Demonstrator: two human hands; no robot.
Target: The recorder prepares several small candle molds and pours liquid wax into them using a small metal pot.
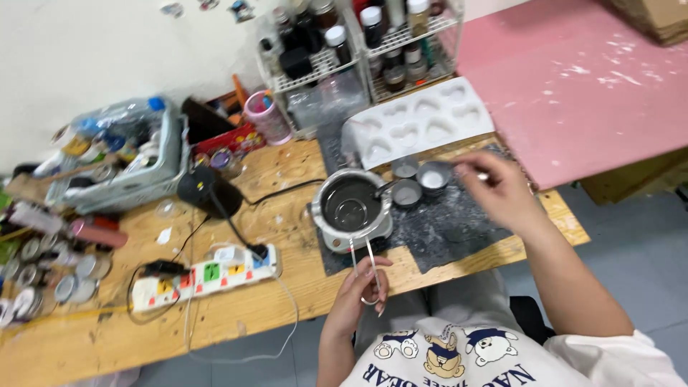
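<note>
My left hand (362, 285) grips the wire handle of a small metal melting pot (351, 203) that sits on a little white heater at the table's front. The pot holds dark clear liquid. My right hand (498, 190) reaches over a dark grey mat (444, 229) and pinches a thin stick or spoon whose end dips toward a small round tin (434, 177). Two more small tins (406, 192) stand beside it. A white silicone mould with heart-shaped cavities (419, 122) lies just behind the tins.
A white power strip (208, 276) with cables lies front left on the wooden table (107, 337). A grey basket of supplies (118, 161), small jars, a black round object (208, 192), a pink cup (266, 118) and wire racks of bottles (358, 43) crowd the back. A pink board (573, 79) lies right.
</note>
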